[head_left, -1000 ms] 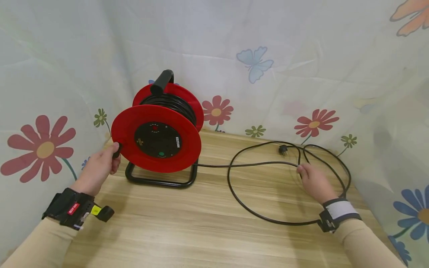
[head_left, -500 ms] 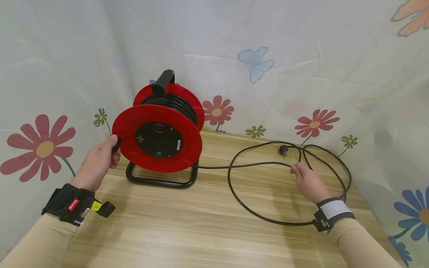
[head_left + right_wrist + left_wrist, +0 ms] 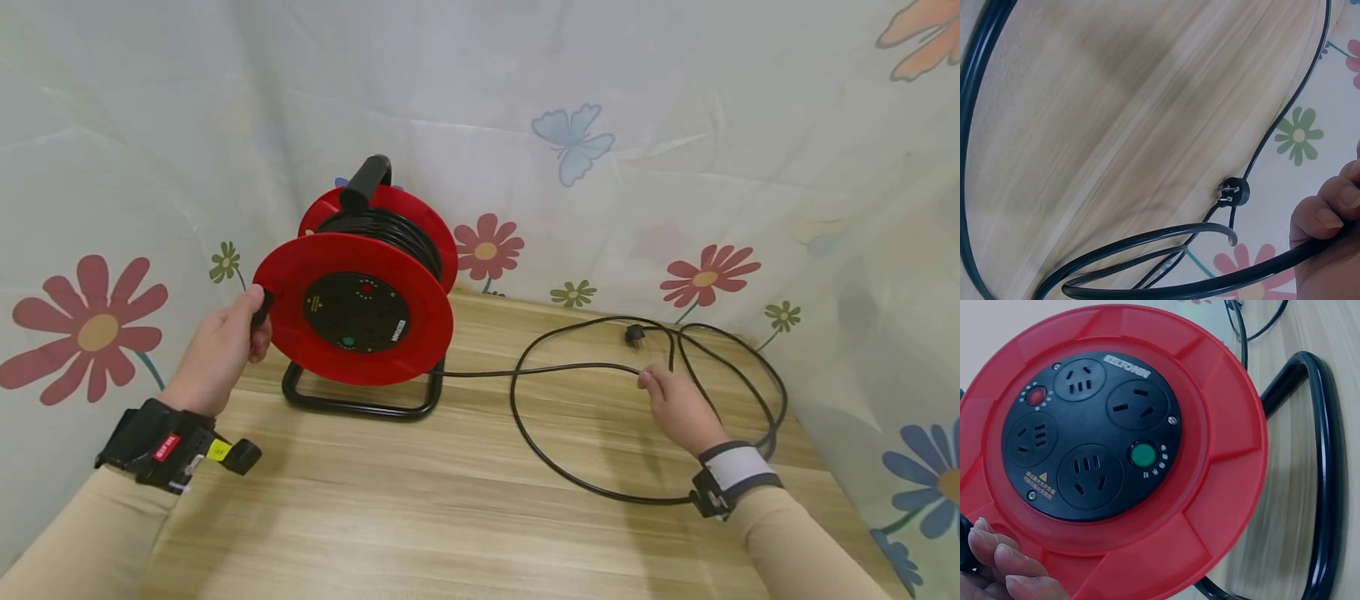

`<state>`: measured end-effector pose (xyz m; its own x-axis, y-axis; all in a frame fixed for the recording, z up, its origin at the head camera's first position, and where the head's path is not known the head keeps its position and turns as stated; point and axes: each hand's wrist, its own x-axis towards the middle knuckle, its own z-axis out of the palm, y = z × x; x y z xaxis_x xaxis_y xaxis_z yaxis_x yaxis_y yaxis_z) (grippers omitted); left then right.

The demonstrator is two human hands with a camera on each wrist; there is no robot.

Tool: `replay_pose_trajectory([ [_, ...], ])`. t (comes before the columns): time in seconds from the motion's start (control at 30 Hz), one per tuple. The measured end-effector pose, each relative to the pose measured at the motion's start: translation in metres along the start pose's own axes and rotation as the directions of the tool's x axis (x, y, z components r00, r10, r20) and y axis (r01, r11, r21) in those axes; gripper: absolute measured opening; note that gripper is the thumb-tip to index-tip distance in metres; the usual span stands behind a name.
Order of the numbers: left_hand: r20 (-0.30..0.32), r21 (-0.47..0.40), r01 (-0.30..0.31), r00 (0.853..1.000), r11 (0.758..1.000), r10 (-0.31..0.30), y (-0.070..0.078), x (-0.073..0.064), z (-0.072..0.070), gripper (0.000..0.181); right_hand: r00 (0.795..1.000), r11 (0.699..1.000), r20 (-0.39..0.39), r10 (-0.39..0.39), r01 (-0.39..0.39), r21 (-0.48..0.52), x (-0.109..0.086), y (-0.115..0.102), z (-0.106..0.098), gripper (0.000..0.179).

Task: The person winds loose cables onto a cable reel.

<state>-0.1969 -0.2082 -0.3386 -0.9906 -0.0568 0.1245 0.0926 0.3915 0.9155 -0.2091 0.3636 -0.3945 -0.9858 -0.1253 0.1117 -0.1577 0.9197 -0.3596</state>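
A red cable reel [image 3: 292, 262] with black cord wound between its two discs stands at the left on a black tube frame [image 3: 360, 409]. My left hand [image 3: 216, 354] grips the small black winding knob [image 3: 262, 308] at the disc's left edge. In the left wrist view the black socket panel [image 3: 1091, 434] faces the camera, with a red and a green button, and curled fingers [image 3: 1019, 565] show at the lower left. From the reel's base the black cable [image 3: 555, 367] runs rightward to my right hand [image 3: 681, 408], which pinches it between thumb and fingers.
Loose cable loops [image 3: 528, 433] lie on the wooden table [image 3: 420, 508] around the right hand. The black plug [image 3: 634, 335], prongs exposed, rests near the back edge. A flower-printed curtain [image 3: 480, 100] closes off the back and sides.
The knob has moved upward with my left hand, and the socket panel has turned clockwise. My right hand has shifted left, towards the reel, still holding the cable.
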Motion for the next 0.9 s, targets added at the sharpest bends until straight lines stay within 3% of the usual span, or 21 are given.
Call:
replay_pose_trajectory([
  [0.2,-0.009,0.025,-0.016,1.000,1.000,0.016,0.006,0.000,0.000,0.067,0.999,0.999,-0.028,-0.017,0.017,-0.035,0.000,-0.005,0.005,0.024],
  [0.37,-0.006,-0.012,-0.030,1.000,0.999,0.030,0.009,0.002,0.002,0.065,0.999,0.998,-0.043,-0.022,0.020,-0.055,0.000,-0.008,0.007,0.021],
  [0.67,-0.023,-0.017,-0.071,0.997,0.997,0.071,0.020,0.003,0.004,0.064,1.000,1.000,0.006,-0.022,0.022,0.020,0.003,-0.016,0.010,0.025],
  [0.9,-0.036,-0.021,-0.089,0.995,0.996,0.088,0.032,0.002,0.006,0.063,0.999,0.999,0.015,-0.042,0.042,0.023,0.008,-0.020,0.017,0.024],
])
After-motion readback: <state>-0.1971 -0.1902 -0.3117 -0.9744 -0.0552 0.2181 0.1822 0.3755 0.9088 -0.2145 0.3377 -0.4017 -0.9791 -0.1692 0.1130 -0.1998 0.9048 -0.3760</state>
